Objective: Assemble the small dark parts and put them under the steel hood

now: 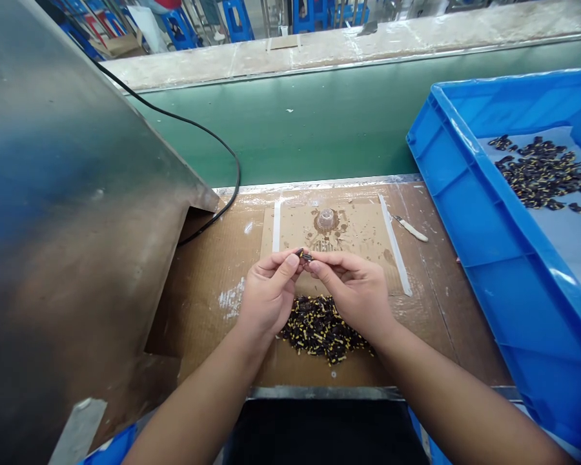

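Note:
Between the fingertips of both hands is a small black part with a touch of yellow (300,253), too small to name more exactly. My left hand (270,290) pinches its left end between thumb and fingers. From the other side my right hand (358,287) closes thumb and forefinger on the dark right end. Both hands hover above a heap of small black and yellow pieces (324,332) on the cardboard-covered table. Beyond the fingers, a small clear cup (326,219) stands on a stained cardboard sheet (363,226) taped down at its sides.
At the right, a blue crate (469,187) holds dark and yellow parts (547,171) on pale lining. A white-handled knife (411,228) lies near it. A large metal housing (77,194) fills the left, with a black cable (198,123). A green belt (290,129) runs behind the table.

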Demonstrator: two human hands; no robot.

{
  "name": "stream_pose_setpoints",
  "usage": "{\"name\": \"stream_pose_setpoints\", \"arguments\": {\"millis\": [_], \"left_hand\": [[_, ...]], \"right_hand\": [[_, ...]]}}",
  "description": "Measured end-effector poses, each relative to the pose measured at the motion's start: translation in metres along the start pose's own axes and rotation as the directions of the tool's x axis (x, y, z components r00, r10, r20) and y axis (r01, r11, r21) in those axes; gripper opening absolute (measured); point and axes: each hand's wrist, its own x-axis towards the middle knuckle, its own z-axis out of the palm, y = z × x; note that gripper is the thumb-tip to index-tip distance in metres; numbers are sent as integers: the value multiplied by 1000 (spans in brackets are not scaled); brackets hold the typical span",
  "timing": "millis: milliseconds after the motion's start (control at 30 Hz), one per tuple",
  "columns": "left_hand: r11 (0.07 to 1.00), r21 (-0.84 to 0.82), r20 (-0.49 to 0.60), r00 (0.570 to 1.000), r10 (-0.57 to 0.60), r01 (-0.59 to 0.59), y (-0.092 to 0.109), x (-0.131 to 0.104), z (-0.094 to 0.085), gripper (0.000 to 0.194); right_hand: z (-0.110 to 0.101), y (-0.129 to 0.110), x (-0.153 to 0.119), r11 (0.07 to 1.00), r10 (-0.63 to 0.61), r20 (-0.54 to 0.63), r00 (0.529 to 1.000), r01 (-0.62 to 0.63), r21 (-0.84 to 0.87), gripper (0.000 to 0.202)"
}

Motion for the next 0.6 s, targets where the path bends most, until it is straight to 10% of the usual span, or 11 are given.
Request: {"name": "stream_pose_setpoints", "arguments": {"millis": [367,600], "left_hand": [[807,516,-23,937,348,-287,-9,-10,-3,11],[706,623,74,924,375,-337,-3,-9,0,18]], "right_hand": [[-2,1,-1,989,-60,-8,998,58,-134,15],[-7,-2,3,930,-183,-26,983,164,-329,12]]}}
